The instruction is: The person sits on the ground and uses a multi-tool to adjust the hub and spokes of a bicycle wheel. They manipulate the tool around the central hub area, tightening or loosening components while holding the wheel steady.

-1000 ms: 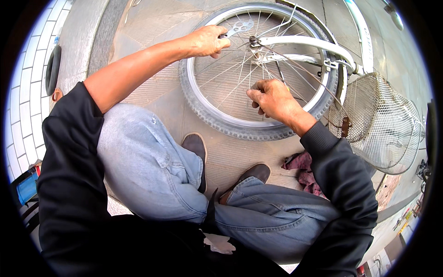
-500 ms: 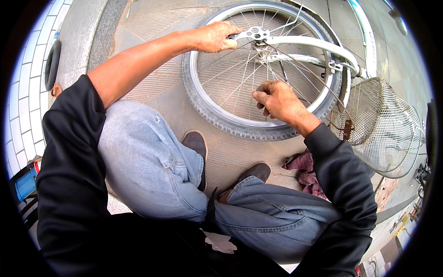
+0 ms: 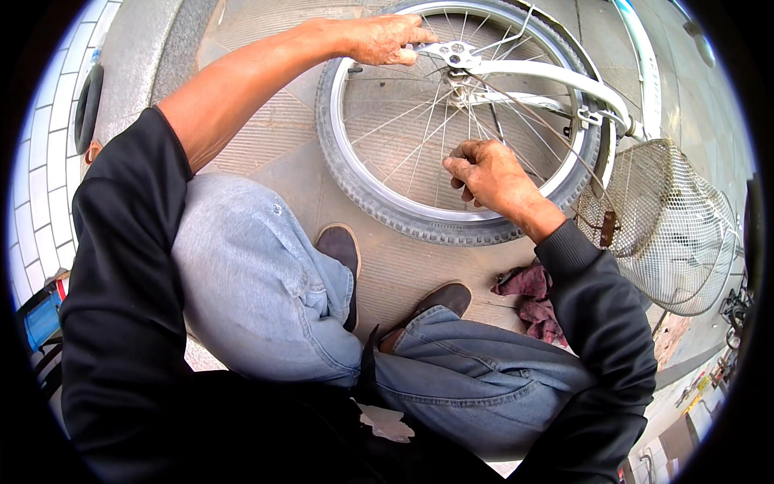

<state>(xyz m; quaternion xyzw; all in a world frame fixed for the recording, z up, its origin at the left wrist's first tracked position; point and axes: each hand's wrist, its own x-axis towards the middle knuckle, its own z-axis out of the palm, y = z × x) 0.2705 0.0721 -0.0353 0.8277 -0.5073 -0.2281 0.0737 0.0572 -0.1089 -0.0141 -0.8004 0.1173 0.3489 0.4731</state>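
**Silver wrench [image 3: 454, 55] over a bike wheel [image 3: 439, 218]**

Nearest, faded jeans [image 3: 258, 306] cover bent knees above two dark shoes [image 3: 339, 246]. A crumpled, dark reddish cloth [image 3: 536, 302] lies on the paving [image 3: 282, 173], near the right shoe.

Farther out, the right hand [image 3: 482, 173] hangs over the near part of the wheel, fingers curled toward the thumb; whether it pinches anything, I cannot tell. A wire basket [image 3: 669, 226] sits to the right of the tyre.

Beyond, a white fork [image 3: 548, 74] reaches the wheel's centre. There the wrench's holed head lies over the fork's end, and the left hand [image 3: 407, 44] grasps its handle, one finger stretched forward. A pale frame tube [image 3: 645, 77] rises at upper right.
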